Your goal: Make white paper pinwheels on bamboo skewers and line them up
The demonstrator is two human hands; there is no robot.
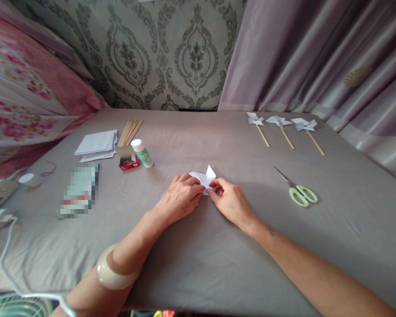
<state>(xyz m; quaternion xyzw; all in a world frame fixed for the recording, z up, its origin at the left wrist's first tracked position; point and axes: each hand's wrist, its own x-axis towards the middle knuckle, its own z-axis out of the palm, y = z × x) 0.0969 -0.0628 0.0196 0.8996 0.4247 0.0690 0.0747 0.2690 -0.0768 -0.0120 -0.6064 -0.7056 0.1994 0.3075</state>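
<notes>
On creased grey cloth (244, 273), the left hand (184, 192) and right hand (230, 197) grip a folded, peaked white paper (204, 178), hiding its near edge. Left, a flat item (81, 189) is pixelated past reading; right, slim-bladed scissors (295, 188). Far right, three paper pinwheels (278, 122) on wooden sticks (263, 135).

At twelve o'clock from you lies the white paper (203, 178), partly folded, its pointed flap (210, 172) raised toward one o'clock.
</notes>
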